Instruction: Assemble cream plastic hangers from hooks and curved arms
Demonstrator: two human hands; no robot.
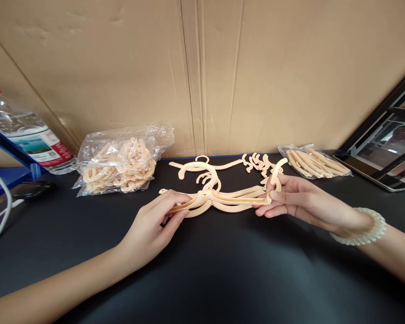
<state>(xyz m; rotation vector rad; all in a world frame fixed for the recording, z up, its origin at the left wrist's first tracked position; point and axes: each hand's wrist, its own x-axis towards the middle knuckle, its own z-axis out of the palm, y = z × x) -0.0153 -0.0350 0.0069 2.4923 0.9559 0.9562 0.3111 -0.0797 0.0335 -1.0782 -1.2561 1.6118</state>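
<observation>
Here, hands pinching hanger ends.

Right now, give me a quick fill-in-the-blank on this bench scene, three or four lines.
1. Both hands, left hand and right hand, hold the ends of a stack of peach plastic ____.
2. The bracelet is on the ____ wrist.
3. The water bottle has a ____ cap.
4. The tabletop is ____.

Missing words: hangers; right; red; black
</observation>
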